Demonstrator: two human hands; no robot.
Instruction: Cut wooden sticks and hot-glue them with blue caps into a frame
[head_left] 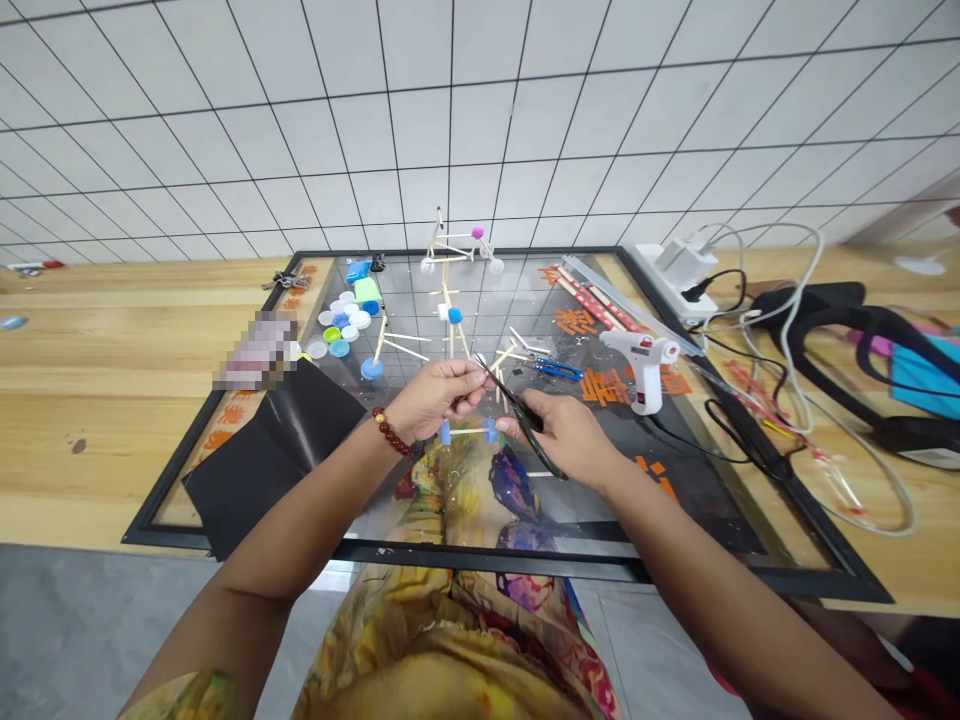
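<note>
Left hand: the left hand (pixel 439 397) is closed in a pinch, its fingertips (pixel 474 375) meeting at the tip of the slim black scissors (pixel 519 418), with a red beaded bracelet (pixel 391 432) on the wrist.
Right hand: the right hand (pixel 566 438) is closed around the slim black scissors, which slant from upper left to lower right across the palm side.
Held item: the slim black scissors sit between both hands, above the middle of the table; whether the blades are open is too small to tell.
Nearest items: just below the hands lies a craft-stick frame (pixel 466 431) with blue bottle-cap pieces on it. Blue-handled scissors (pixel 559 370) lie just beyond the right hand.
Upper middle: a craft-stick model with round caps (pixel 457 245) stands at the far edge of the glass-topped table (pixel 525 553), with a tall stick structure (pixel 450 315) nearer.
Left of the table top: loose bottle caps (pixel 339 325) are grouped there, and a black sheet (pixel 270 455) lies over the near left corner.
Right of the table top: a white hot glue gun (pixel 637 368) lies on its side.
Far right: a white power strip (pixel 675 268) sits on the wooden bench (pixel 112 390), with tangled cables (pixel 795 340) and a black bag (pixel 825 320).
Obscured: a blurred patch (pixel 255 350) hides whatever lies at the left.
</note>
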